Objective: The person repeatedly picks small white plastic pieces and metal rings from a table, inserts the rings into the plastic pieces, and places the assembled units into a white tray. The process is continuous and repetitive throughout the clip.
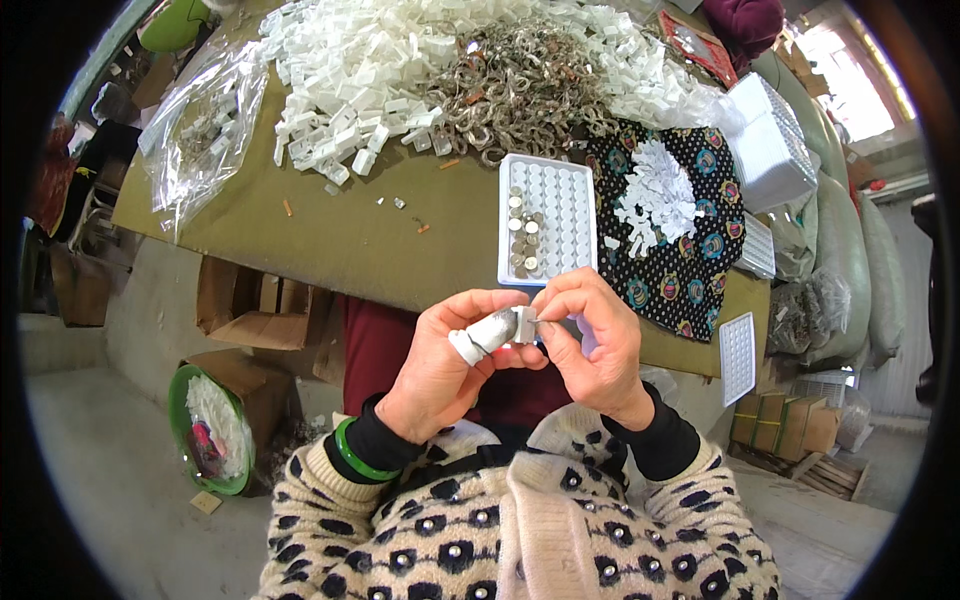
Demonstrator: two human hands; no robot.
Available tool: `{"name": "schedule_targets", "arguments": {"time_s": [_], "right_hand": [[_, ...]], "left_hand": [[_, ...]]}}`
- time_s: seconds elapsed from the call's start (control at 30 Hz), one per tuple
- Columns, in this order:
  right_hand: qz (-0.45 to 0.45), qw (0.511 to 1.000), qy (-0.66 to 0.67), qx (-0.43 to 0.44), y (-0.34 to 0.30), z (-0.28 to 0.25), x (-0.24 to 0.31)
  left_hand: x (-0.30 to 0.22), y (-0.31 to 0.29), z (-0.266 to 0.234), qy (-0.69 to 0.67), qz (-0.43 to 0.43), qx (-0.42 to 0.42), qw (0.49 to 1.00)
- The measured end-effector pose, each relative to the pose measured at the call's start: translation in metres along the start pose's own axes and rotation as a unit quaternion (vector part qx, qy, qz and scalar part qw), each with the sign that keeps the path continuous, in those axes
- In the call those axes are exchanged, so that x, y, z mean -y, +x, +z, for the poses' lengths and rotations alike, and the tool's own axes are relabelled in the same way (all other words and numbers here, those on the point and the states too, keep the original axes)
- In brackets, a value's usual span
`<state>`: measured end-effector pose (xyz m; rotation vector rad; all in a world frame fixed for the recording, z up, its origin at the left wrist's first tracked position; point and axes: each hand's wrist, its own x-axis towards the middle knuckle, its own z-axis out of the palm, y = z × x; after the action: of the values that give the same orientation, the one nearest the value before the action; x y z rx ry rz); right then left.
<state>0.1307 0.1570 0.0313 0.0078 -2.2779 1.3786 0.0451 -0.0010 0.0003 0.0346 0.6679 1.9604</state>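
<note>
My left hand (430, 375) is closed on a small white plastic piece (523, 325) in front of my chest, just off the table's near edge. White and dark grey wrapping (487, 335) covers its thumb. From the other side my right hand (605, 345) pinches at the same piece; something thin and dark shows at its fingertips, too small to name. Directly beyond both hands lies a white tray (577, 215) with rows of round hollows. Several small round silver and white discs (524, 235) sit in its left part.
A heap of clear-white plastic pieces (350, 70) and a tangle of metallic parts (520, 85) cover the table's far side. White cut pieces (658, 195) lie on a patterned black cloth (710, 255). Stacked trays (770, 140) stand right; a green basin (180, 430) is on the floor left.
</note>
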Motion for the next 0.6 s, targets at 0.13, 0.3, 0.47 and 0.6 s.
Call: {"name": "schedule_targets", "arguments": {"time_s": [0.13,0.3,0.47,0.6], "right_hand": [[-0.06,0.994,-0.084,0.036,0.006,-0.001,0.004],[-0.06,0.985,-0.098,0.13,0.028,-0.014,0.0],[-0.057,0.967,-0.249,-0.014,0.084,-0.052,-0.046],[0.026,0.978,-0.207,0.032,0.112,-0.065,-0.081]], "left_hand": [[0.008,0.001,0.004,0.061,0.069,-0.027,0.995],[0.0,0.003,-0.002,0.044,0.038,-0.005,0.998],[-0.016,0.01,-0.003,-0.054,-0.004,-0.014,0.998],[-0.026,0.017,-0.005,-0.077,-0.017,-0.037,0.996]]}}
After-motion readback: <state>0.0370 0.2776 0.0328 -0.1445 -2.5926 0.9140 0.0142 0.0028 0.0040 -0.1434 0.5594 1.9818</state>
